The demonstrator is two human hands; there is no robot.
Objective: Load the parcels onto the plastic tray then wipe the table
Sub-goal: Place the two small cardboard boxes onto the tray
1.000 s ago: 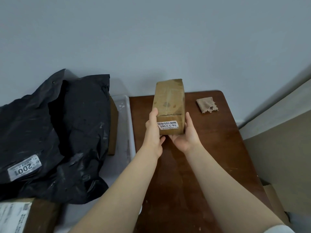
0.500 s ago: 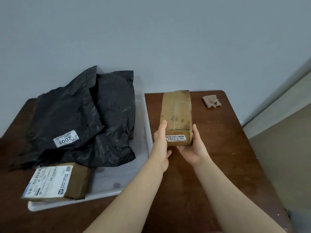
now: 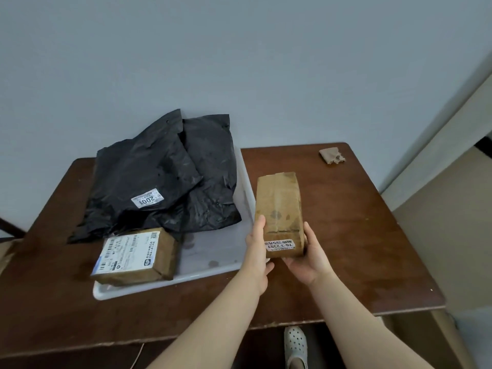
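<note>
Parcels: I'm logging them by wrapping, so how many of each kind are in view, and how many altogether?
Black bags: 2, overlapping on the plastic tray.
Brown boxes: 2, one on the tray, the held box in the grip of the left hand and right hand.
Total: 4 parcels.

A long brown parcel, creased and stained, with a small white label at its near end, is held at that end between the left hand and right hand, by the right rim of the white plastic tray. On the tray lie two crumpled black bags and a small brown box at its near left corner. A tan rag lies at the tabletop's far right corner
</note>
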